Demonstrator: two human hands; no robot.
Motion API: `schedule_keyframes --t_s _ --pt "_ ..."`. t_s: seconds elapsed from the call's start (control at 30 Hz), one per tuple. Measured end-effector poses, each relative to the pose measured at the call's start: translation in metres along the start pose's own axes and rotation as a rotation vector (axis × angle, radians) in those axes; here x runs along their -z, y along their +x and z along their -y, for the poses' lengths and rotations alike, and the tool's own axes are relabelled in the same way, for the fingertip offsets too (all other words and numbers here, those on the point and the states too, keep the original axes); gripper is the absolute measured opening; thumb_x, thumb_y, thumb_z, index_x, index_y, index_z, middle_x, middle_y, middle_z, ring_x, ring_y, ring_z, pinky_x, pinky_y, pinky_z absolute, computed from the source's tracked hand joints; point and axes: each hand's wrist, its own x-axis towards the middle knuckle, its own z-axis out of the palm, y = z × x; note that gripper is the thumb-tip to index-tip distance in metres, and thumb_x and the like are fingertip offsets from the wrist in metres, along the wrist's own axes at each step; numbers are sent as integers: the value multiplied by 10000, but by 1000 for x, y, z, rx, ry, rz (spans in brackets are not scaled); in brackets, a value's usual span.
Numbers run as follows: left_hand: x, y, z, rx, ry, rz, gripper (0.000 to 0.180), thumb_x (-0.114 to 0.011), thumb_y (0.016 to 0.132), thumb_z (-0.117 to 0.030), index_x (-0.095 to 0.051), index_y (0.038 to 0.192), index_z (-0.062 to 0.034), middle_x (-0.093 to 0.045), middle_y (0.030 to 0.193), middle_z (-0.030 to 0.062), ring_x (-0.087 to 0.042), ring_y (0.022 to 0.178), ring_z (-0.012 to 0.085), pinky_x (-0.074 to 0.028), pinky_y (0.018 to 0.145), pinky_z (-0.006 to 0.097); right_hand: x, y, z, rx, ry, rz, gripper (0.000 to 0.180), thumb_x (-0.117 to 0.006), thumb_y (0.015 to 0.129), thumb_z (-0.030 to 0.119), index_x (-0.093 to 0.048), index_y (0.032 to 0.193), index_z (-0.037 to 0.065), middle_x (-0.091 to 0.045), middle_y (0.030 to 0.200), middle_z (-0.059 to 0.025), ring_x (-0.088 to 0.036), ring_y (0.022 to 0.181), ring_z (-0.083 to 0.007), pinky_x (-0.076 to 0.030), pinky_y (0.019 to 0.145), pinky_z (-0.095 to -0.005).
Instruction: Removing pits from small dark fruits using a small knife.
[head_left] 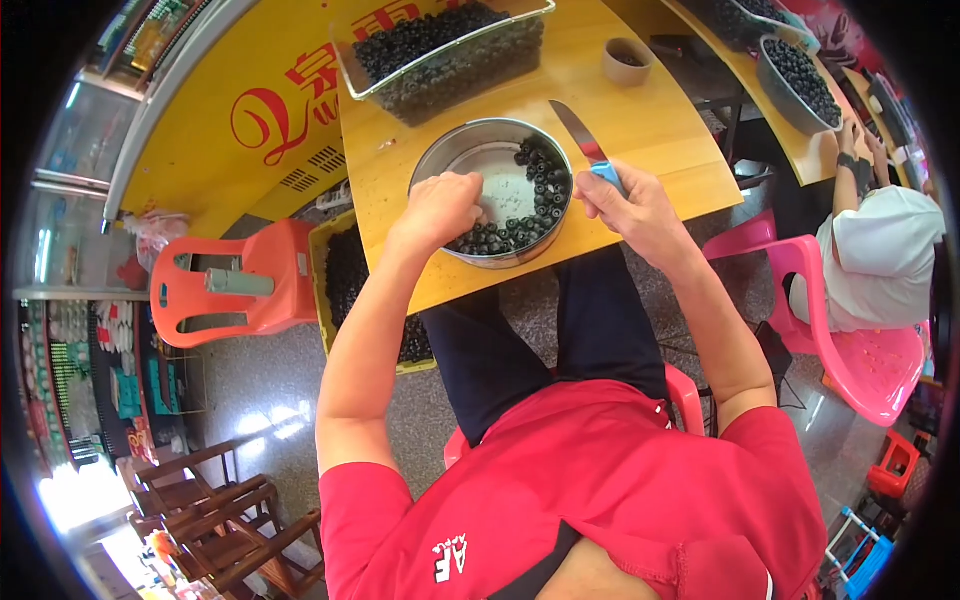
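A round metal pan (470,255) stands at the near edge of the wooden table. Small dark round pieces (545,190), some with a pale ring on top, lie along its right and near sides, and its pale bottom shows bare elsewhere. My left hand (445,208) is over the pan's left side, fingers curled in; whatever they pinch is hidden. At the right rim, my right hand (630,208) grips a knife (578,132) by its blue handle, blade pointing up and away to the left.
Beyond the pan on the table (660,130) are a clear bin (460,80) heaped with dark pieces and a small round cup (627,62). A yellow crate (322,270) is on the floor by an orange chair (285,275). At right, another person (885,250) works near a pink chair (815,290).
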Motion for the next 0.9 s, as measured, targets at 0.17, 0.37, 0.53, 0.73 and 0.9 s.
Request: schedule_keyframes --t_s 0.17,0.37,0.53,0.73,0.9 --pt "8 -8 4 15 -40 -133 192 -593 802 -224 -616 861 -43 -657 836 171 -620 869 354 -464 749 448 -6 4 -1 6 7 6 279 -600 933 339 -622 879 66 -528 685 49 -405 568 -7 -292 487 -175" --pt "14 -5 6 -60 -8 160 157 -624 779 -188 -633 848 -47 -656 862 168 -617 895 355 -473 768 459 -9 5 -2 45 0 25 320 -593 937 360 -620 860 51 -531 700 39 -440 660 -37 -344 596 -196" --pt "11 -7 1 -28 -169 48 183 -641 752 -166 -621 876 -33 -650 865 174 -617 882 359 -477 759 439 -9 4 -2 26 -6 33 316 -588 941 345 -617 860 41 -544 721 29 -456 686 -39 -352 621 -197" --pt "22 -19 -13 -68 -981 -116 203 -704 819 -105 -603 969 -11 -555 770 -23 -491 710 49 -410 630 214 -22 14 -19 92 64 20 252 -592 945 261 -628 916 13 -595 790 11 -516 765 -47 -400 672 -200" --pt "34 -39 -36 -149 -1048 -259 174 -715 788 -69 -616 919 -11 -539 735 -22 -489 674 44 -421 607 213 -45 19 -4 90 132 0 193 -616 928 194 -629 977 7 -602 795 8 -529 729 -43 -405 620 -187"
